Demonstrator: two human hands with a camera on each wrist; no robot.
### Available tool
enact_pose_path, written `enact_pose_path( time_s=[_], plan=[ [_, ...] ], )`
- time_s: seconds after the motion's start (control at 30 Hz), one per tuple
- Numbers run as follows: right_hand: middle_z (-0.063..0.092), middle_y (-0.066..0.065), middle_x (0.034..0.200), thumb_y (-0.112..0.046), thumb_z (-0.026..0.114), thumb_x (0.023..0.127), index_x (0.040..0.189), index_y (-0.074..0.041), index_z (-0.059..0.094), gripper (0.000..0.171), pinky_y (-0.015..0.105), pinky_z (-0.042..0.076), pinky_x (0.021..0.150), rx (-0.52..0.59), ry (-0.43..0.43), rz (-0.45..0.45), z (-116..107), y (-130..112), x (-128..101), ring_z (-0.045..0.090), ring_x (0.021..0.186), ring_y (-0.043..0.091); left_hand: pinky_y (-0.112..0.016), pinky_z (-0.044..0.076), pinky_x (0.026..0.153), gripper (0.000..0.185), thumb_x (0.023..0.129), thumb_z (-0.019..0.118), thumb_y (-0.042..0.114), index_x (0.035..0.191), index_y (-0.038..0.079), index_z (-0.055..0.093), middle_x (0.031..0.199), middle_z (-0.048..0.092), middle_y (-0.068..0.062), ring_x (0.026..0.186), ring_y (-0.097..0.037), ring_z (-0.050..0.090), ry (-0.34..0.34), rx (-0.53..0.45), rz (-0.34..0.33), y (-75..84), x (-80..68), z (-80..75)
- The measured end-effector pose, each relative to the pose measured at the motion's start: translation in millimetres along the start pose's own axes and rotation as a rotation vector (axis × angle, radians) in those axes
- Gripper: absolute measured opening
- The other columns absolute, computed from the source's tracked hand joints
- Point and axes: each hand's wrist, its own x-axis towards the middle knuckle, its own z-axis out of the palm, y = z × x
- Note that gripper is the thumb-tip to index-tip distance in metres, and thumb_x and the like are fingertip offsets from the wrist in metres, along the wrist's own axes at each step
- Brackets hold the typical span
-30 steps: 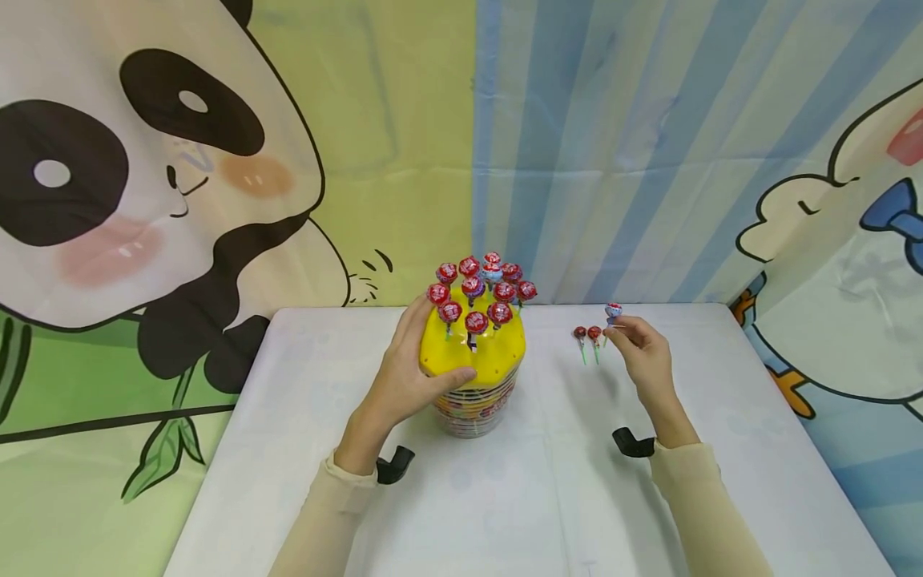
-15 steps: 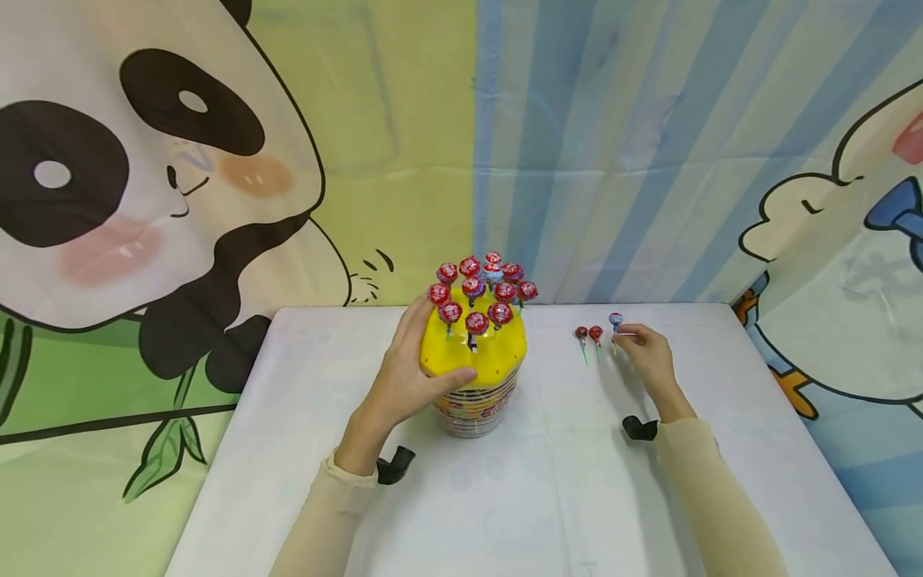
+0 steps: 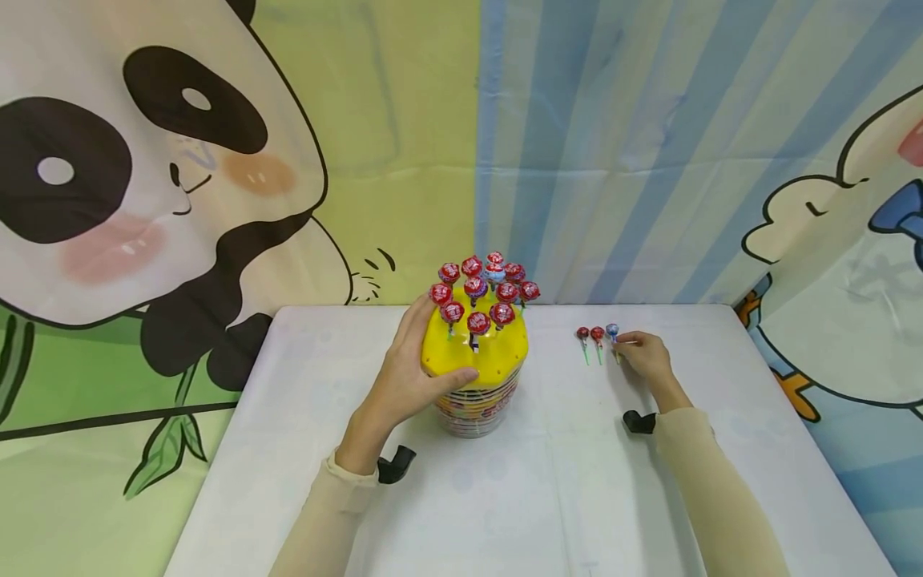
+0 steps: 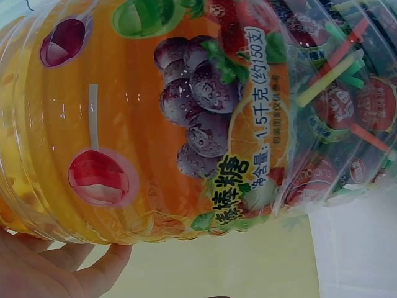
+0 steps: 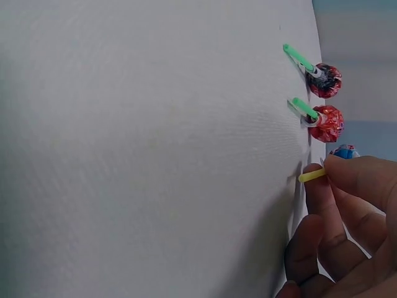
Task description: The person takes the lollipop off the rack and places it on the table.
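Note:
My left hand (image 3: 404, 377) grips the rim of a clear lollipop jar (image 3: 476, 413), thumb in front and fingers on its left side. Red-wrapped lollipops, plus a pale blue one, stand upright in the jar's yellow lid (image 3: 497, 365). In the left wrist view, the jar's fruit label (image 4: 205, 124) fills most of the picture, with fingertips (image 4: 111, 264) along its lower edge. At the right, my right hand (image 3: 649, 357) pinches a blue-wrapped lollipop (image 3: 612, 329) by its yellow stick (image 5: 310, 176), low over the table. Beside it lie two red lollipops (image 3: 597, 332) with green sticks.
A white-covered table (image 3: 534, 497) holds everything, and its back edge meets a cartoon-printed backdrop (image 3: 577, 160). Black wrist mounts (image 3: 395, 465) stick out from both sleeves. More wrapped lollipops (image 4: 338, 102) show through the jar's clear lower part.
The blue lollipop has turned stick toward me and come down toward the table, beside the two red ones. My right hand lowered with it. The left hand and jar stayed put.

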Motion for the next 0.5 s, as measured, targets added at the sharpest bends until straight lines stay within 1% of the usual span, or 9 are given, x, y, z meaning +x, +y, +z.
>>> enact_pose_path(
  time_s=[0.2,0.33,0.5],
  plan=[
    [0.062,0.023,0.117,-0.025,0.064,0.097,0.117,0.002,0.069,0.035,0.038,0.044,0.075,-0.062,0.047,-0.031,2.9,1.8,3.0,0.053,0.098,0.033,-0.052,0.042,0.104,0.106,0.075,0.080,0.060,0.158,0.046,0.015,0.162,0.014,0.013,0.137,-0.023,0.038,0.000,0.000,0.002,0.1,-0.3,0.3],
    [0.062,0.022,0.116,-0.027,0.063,0.097,0.119,0.001,0.069,0.036,0.037,0.046,0.074,-0.072,0.032,-0.028,3.3,3.0,3.7,0.055,0.097,0.033,-0.052,0.042,0.104,0.106,0.075,0.080,0.059,0.158,0.046,0.015,0.162,0.014,0.012,0.137,-0.023,0.038,0.000,-0.004,0.000,-0.1,-0.2,0.6],
    [0.063,0.023,0.120,-0.028,0.062,0.098,0.121,0.002,0.068,0.038,0.038,0.046,0.077,-0.075,0.017,-0.028,3.1,2.6,2.8,0.055,0.100,0.034,-0.054,0.042,0.104,0.106,0.075,0.080,0.060,0.158,0.046,0.015,0.163,0.013,0.011,0.139,-0.024,0.036,-0.003,-0.001,-0.003,0.1,-0.5,0.0]
  ],
)
